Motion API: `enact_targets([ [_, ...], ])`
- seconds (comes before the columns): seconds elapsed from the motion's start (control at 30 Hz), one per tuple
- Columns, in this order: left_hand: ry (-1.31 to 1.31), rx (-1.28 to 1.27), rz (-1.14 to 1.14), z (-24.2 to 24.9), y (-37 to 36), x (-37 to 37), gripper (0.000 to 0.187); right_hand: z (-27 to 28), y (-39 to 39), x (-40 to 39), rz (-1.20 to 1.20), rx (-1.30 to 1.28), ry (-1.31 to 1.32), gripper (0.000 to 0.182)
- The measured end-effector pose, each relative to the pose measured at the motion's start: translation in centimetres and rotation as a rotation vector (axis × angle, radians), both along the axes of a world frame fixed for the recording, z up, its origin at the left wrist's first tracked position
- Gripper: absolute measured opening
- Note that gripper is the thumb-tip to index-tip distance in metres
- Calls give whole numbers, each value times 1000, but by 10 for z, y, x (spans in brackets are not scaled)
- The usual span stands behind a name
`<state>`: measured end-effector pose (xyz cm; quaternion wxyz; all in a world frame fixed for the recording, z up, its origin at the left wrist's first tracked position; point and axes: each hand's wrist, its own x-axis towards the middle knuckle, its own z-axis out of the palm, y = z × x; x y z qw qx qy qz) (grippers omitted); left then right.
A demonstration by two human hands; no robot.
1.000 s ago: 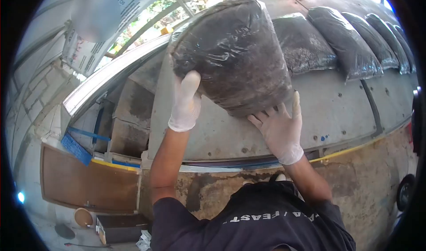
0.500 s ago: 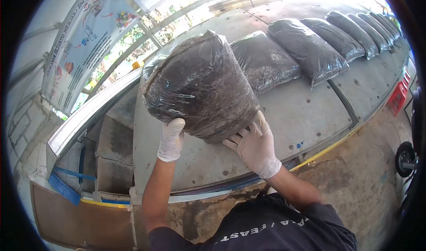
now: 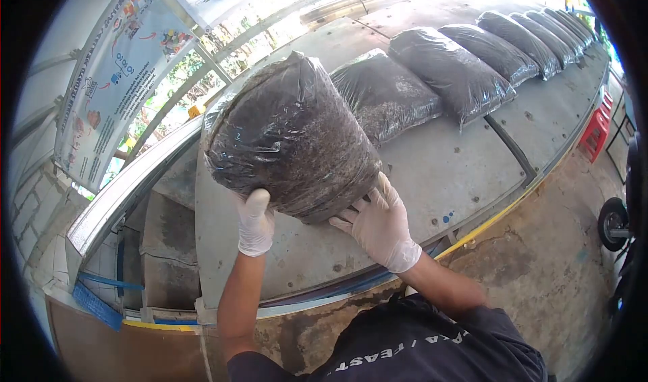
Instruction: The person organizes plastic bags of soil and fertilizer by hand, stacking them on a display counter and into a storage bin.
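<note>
A clear plastic bag of dark, soil-like material [image 3: 290, 145] is held up tilted over the grey tabletop [image 3: 445, 172]. My left hand [image 3: 255, 221], in a white glove, grips its lower left edge, thumb in front and the other fingers hidden behind or beneath. At the lower right, my gloved right hand [image 3: 383, 226] supports the bag with fingers spread against its underside. Just beyond it lies a similar filled bag [image 3: 388, 95], flat on the tabletop.
Several more filled bags [image 3: 449, 71] lie in a row towards the far right. A metal-edged trough [image 3: 135, 179] runs along the left. Printed banners [image 3: 121, 78] hang behind it. On the right are a red plastic object [image 3: 595, 129] and a black wheel [image 3: 613, 224].
The view has shifted slightly, so the row of bags appears a little further left. Both hands keep hold of the same bag, at nearly the same tilt.
</note>
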<state>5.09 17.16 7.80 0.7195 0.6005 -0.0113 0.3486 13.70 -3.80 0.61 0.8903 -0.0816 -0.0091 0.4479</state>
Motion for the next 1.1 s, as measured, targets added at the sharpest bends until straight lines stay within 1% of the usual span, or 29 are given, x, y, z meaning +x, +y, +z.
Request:
enact_targets([
  [0.07, -47, 302, 62, -7, 1, -1, 96, -1, 0, -1, -3, -19, 1, 77],
  [0.1, -43, 300, 63, -7, 0, -3, 96, -2, 0, -1, -1, -21, 5, 77],
  [0.17, 72, 177, 86, -3, -6, -4, 94, -3, 0, -1, -2, -9, -39, 79],
  [0.2, 75, 175, 87, -4, -5, -6, 94, -4, 0, -1, 0, -11, -36, 79],
  [0.27, 144, 91, 13, -4, -2, -8, 88, -5, 1, 0, 2, 13, -54, 82],
  [0.5, 88, 104, 0, 3, -10, -6, 81, -1, -1, -1, 3, 6, -52, 84],
  [0.57, 170, 139, 5, 3, -8, -7, 92, 0, -1, -2, -3, 3, -9, 84],
  [0.6, 171, 139, 7, 2, -6, -7, 92, -1, 0, -1, -2, 3, -8, 84],
  [0.67, 178, 159, 22, -3, -1, -7, 90, -8, 1, 0, 21, 67, -83, 93],
  [0.77, 164, 149, 10, -5, 0, -7, 88, -12, 2, 1, 23, 75, -82, 94],
  [0.8, 164, 150, 12, -4, -2, -7, 88, -10, 1, 0, 25, 76, -82, 94],
  [0.87, 95, 111, 23, -1, -8, -5, 82, -3, 0, -2, 0, 5, -43, 85],
  [1.0, 89, 88, 14, -1, -7, -5, 83, -2, -1, -1, -2, 5, -36, 85],
  [1.07, 108, 168, -5, -4, -2, -6, 85, -4, -1, -1, 6, 33, -22, 87],
  [1.1, 107, 168, -4, -5, -2, -7, 85, -3, -2, -1, 7, 34, -23, 87],
])
